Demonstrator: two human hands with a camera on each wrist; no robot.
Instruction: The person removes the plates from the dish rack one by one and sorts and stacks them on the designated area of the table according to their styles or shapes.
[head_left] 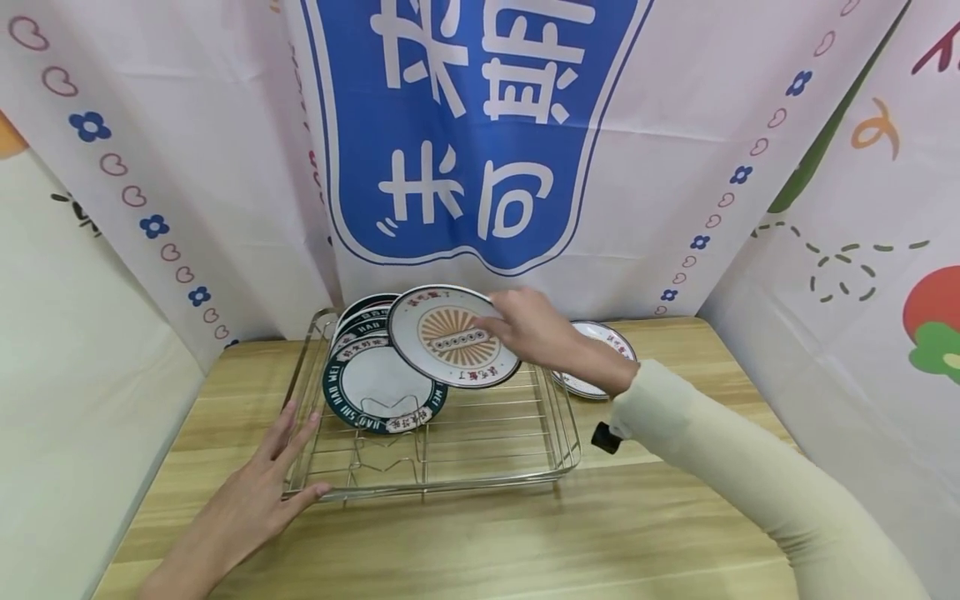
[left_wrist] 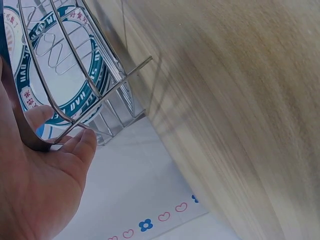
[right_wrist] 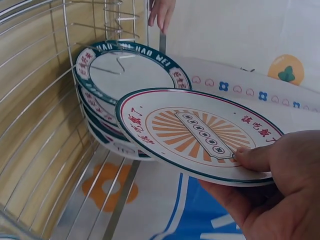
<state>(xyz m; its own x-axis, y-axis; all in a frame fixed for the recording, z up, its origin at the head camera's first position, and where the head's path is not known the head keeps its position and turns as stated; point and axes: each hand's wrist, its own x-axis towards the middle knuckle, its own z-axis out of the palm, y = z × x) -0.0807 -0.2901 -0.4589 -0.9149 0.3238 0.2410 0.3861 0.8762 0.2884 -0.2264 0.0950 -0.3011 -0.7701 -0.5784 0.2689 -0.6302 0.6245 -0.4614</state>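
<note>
My right hand point(head_left: 528, 329) pinches a white plate point(head_left: 442, 337) at its right edge, thumb on top and fingers beneath. This plate has an orange sunburst, red lettering and a dark rim. It is held tilted above the wire dish rack point(head_left: 495, 479), overlapping several plates that lean together in the rack's left part. Frontmost among those is a green-rimmed plate point(head_left: 386, 387) with a white middle. At the rack's front left corner, my left hand point(head_left: 251, 492) lies with fingers spread along the side wires and the thumb on the front rail point(left_wrist: 75, 121).
Behind the right forearm, a white plate with red lettering point(head_left: 600, 333) lies on the wooden table point(head_left: 525, 542), right of the rack. A printed cloth point(head_left: 465, 208) hangs close behind the rack, with more cloth at both sides. The rack's right part has bare wires.
</note>
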